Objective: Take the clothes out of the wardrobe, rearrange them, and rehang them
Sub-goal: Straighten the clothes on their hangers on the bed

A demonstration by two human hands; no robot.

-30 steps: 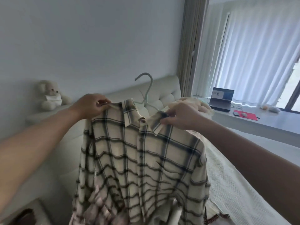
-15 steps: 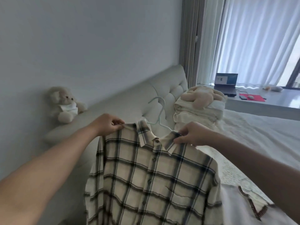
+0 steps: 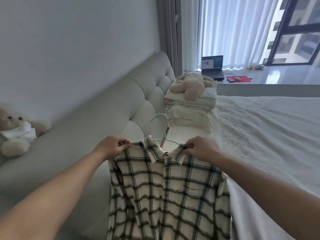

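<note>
Head view: one plaid shirt hangs between my two hands, on one pale hanger whose hook rises behind the collar. My left hand pinches the left shoulder seam; my right hand pinches the collar's right side, fingers curled tight. Beyond, on the bed, sits one stack of folded linens topped by one plush toy; another teddy bear sits on the headboard at left.

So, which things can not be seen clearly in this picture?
Head view only:
- plaid shirt: hem cut off by the bottom edge.
- hanger: arms hidden inside the shirt's shoulders.
- laptop: screen content too small.
- teddy bear: blurred, partly cut off at the left edge.
</note>
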